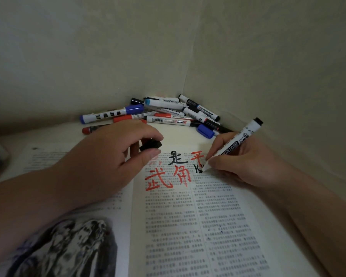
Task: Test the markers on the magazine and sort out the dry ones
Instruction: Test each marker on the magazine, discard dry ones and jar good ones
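Black ink on the page, and this marker is writing.
Right hand (pixel 242 162) pinches the black marker (pixel 236 144) low on the barrel, fingers (pixel 220 142) pressed together, tip touching the magazine (pixel 188 226) just beside the red characters, with a dark stroke (pixel 197 169) under it. Left hand (pixel 116 154) rests on the page, thumb and fingers curled round the black cap (pixel 150 144). To judge it well: light pressure, one long steady line, watch for fading. This one looks wet, so I'd say cap it and lay it well apart from the pile of markers (pixel 168 112) in the counter (pixel 178 135) corner.
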The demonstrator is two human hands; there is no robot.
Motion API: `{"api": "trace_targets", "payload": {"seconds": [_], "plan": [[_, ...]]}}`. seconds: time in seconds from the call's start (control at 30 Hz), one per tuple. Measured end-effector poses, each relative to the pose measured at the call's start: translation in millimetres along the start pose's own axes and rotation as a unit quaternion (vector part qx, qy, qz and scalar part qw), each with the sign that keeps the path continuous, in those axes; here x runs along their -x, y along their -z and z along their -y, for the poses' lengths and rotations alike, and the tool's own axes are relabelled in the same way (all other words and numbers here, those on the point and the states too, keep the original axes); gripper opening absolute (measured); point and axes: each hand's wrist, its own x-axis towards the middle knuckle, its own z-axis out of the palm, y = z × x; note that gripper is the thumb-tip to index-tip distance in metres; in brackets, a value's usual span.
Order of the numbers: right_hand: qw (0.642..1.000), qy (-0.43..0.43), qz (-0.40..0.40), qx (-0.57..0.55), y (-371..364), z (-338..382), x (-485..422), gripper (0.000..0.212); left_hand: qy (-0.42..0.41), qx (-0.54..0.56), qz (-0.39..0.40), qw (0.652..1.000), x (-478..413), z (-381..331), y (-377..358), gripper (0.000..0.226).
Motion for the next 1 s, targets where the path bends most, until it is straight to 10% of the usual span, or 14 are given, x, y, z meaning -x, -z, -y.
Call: {"api": "trace_targets", "payload": {"seconds": [1.0], "plan": [[1.000, 0.015, 0.019, -0.005, 1.3, -1.7, 0.4, 0.014, -0.003, 0.000, 0.001, 1.000, 0.7, -0.1, -0.4, 0.011]]}}
